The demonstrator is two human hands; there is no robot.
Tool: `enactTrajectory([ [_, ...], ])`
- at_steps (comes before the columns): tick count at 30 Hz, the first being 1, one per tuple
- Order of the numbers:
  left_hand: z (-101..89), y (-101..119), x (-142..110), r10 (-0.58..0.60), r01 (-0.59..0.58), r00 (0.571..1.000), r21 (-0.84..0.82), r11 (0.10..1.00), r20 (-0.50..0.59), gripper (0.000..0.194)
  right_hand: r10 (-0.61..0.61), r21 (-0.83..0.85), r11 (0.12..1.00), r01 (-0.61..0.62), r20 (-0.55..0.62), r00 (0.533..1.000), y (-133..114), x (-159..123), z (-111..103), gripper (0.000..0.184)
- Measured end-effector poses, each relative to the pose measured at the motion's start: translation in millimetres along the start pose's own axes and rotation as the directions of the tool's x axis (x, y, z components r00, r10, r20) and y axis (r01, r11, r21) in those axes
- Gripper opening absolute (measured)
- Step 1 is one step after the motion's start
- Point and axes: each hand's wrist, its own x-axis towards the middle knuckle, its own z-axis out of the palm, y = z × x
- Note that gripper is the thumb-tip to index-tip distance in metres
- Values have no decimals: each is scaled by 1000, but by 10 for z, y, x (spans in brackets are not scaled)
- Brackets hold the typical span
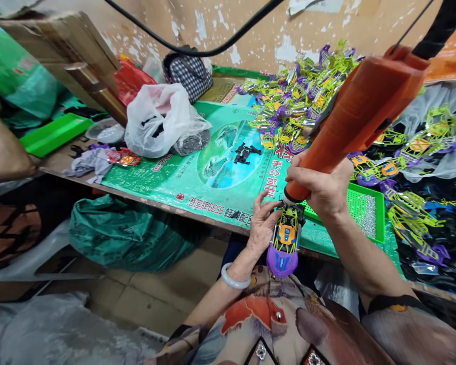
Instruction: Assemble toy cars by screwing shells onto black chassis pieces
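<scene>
My right hand (pixel 323 185) wraps around an orange electric screwdriver (pixel 349 111), which hangs tilted from above with its tip down. That tip meets the far end of a toy car (pixel 285 238) with a purple front, yellow-green frame and orange panel. At the car's left side my left hand (pixel 264 223) grips it with closed fingers, steadying it at the table's front edge. Under my right wrist, a green tray (pixel 382 213) holds many small silvery screws. The exact contact point of the tip is hidden by the tool's end.
Yellow-green and purple car frames (pixel 304 91) are heaped at the back right. Dark parts (pixel 433 203) pile up at the right. Small black pieces (pixel 247 152) lie mid-table. A white plastic bag (pixel 155 119) sits to the left. A black cable (pixel 197 50) hangs overhead. Another person's arm (pixel 7 147) shows far left.
</scene>
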Motion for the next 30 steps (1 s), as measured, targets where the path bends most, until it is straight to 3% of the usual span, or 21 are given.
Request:
enactTrajectory([
  [9, 2, 44, 20, -82, 85, 995, -38, 996, 60, 20, -9, 48, 999, 10, -28, 1000, -7, -40, 5, 22],
  [17, 41, 87, 35, -146, 147, 989, -74, 986, 20, 25, -4, 51, 999, 5, -34, 999, 21, -56, -26, 21],
  [25, 11, -1, 25, -183, 189, 981, -123, 974, 61, 25, 16, 162, 987, -9, -45, 999, 6, -70, -23, 20],
  [30, -7, -5, 29, -210, 219, 974, -132, 967, 82, 27, -34, 172, 984, 40, -38, 999, 39, -66, -31, 16],
])
